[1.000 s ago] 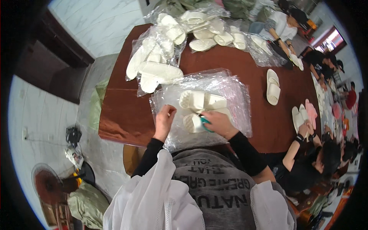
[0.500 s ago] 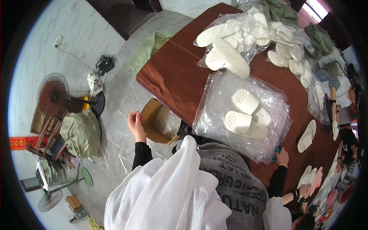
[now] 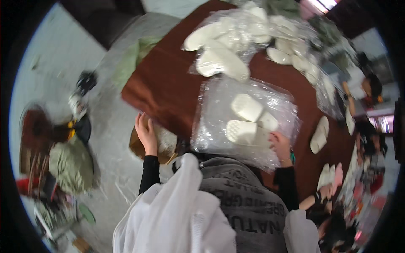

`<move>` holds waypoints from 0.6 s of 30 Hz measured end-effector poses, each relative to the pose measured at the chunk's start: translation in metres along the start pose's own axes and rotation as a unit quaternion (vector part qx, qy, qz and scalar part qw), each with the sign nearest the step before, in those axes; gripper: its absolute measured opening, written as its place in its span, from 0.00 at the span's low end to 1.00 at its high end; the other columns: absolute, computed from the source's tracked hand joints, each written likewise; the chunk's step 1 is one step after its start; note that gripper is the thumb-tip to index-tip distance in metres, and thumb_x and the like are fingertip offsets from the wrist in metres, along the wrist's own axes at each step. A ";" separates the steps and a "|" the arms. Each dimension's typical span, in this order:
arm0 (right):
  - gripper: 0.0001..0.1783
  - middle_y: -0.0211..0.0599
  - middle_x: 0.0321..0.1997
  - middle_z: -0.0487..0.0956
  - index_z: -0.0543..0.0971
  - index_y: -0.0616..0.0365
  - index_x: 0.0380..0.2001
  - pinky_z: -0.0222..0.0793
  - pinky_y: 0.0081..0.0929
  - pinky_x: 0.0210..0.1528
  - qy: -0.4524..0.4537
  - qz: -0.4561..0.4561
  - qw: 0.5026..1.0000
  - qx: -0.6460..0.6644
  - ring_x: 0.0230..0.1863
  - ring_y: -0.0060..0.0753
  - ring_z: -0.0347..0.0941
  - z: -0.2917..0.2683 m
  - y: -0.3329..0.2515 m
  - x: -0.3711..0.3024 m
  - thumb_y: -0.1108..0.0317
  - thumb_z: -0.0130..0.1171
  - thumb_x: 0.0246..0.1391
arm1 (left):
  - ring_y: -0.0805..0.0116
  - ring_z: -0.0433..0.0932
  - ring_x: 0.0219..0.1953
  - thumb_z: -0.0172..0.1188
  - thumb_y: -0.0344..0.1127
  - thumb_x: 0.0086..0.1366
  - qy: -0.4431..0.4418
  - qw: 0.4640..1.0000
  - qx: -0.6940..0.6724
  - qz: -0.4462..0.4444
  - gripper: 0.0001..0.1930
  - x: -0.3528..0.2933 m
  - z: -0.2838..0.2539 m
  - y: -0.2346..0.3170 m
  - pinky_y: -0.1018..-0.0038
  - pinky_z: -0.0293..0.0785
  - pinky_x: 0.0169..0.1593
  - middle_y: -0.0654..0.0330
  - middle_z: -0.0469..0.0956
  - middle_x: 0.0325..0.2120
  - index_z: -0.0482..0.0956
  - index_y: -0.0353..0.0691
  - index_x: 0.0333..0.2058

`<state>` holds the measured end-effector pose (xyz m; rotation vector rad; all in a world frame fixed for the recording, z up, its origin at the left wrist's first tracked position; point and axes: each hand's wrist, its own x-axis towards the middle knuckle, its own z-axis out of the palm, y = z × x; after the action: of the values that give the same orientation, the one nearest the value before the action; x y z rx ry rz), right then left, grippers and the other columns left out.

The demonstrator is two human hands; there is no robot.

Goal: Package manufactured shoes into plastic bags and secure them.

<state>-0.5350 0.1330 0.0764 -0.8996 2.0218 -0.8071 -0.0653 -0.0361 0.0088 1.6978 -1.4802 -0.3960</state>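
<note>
- Two white slippers (image 3: 247,107) on top of the bag stack (image 3: 211,111), toward its right half, side by side and slanting the same way, one a bit farther from the wearer
- Bag stack = flat layers of clear, shiny plastic, lying on the brown-covered counter (image 3: 164,80), near its front edge
- Right hand (image 3: 280,145) over the right part of the bag stack, fingertips at the right end of the nearer slipper; fingers bent inward, blurred, can't tell if they're clamped on anything
- Teal object (image 3: 292,157) peeks out at the outer side of that hand, right of the bag stack's middle; too little shows to say what it is or how it's held
- Left hand (image 3: 145,130) well left of the bag stack, nothing in it, fingers apart and pointing up, by the counter's front edge
- Cardboard box (image 3: 136,146) left of the bag stack, lower than the counter, next to the left hand; pale contents inside
- Pile of bagged white slippers (image 3: 223,59) just beyond the bag stack, spreading off to its far right
- Single white slipper (image 3: 319,135) right of the bag stack, on the counter
- More white slippers (image 3: 326,175) plus a pink slipper (image 3: 338,173) farther right and nearer than the bag stack, a co-worker's hand (image 3: 325,192) beside them
- Green sack (image 3: 135,61) on the floor, far left of the bag stack
</note>
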 end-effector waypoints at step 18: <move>0.19 0.43 0.34 0.75 0.74 0.54 0.39 0.72 0.39 0.35 0.061 -0.192 0.925 -0.322 0.37 0.42 0.76 0.002 -0.029 -0.038 0.53 0.61 0.50 | 0.56 0.42 0.71 0.56 0.41 0.63 -0.364 0.856 0.091 0.356 0.37 -0.054 0.180 0.123 0.39 0.29 0.67 0.64 0.51 0.68 0.49 0.48 0.68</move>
<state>-0.5070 0.1473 0.1124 -1.6910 2.2966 -0.3836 -0.2877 -0.0491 -0.0233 1.0120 -2.6360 -0.5205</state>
